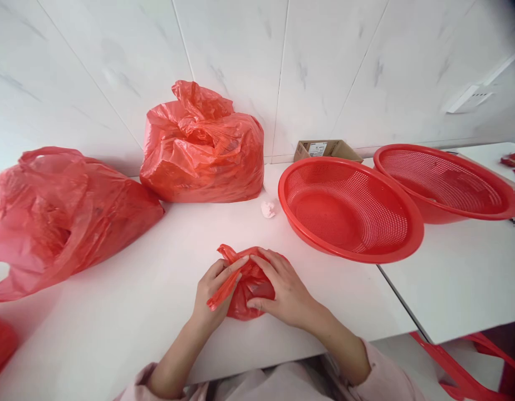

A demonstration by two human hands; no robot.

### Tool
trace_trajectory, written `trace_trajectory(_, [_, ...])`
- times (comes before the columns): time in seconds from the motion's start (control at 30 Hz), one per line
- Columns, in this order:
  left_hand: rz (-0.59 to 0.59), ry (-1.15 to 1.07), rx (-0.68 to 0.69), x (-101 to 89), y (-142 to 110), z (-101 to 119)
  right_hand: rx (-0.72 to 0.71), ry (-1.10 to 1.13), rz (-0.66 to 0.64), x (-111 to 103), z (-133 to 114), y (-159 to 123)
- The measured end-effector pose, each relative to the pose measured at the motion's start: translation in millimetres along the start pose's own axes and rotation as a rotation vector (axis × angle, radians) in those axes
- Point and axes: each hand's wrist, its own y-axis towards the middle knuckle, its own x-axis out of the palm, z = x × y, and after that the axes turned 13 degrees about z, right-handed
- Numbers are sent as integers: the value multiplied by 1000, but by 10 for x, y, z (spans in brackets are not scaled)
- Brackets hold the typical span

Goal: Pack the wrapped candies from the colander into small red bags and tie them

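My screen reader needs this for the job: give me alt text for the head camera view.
The left hand and right hand hold a crumpled red plastic bag on a white table. Stuffed red bags sit ahead and left; red perforated baskets sit right.

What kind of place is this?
Probably an indoor packing or sorting room, though I can't be sure. A white table stands against a marble-look tiled wall, holding full red plastic bags and red perforated plastic baskets, while both hands work a small red bag.
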Motion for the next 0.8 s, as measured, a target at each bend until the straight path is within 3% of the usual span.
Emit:
trace_trajectory(0.13, [-13,-32,-134,178,-41,7,29,-61,55,291,96,26])
trace_trajectory(0.33, [-54,61,-30,314,-139,-133,-28,-124,112,401,120,-11])
trace_trajectory(0.53, [-55,149,89,346,-113,-122,-59,-157,122,483,121,-51])
trace_trajectory(0.67, [-55,163,135,244,-31,-130,4,-58,13,304,101,-4])
trace_trajectory(0.8, [6,198,217,-99,107,65,43,196,-32,-91,-16,92])
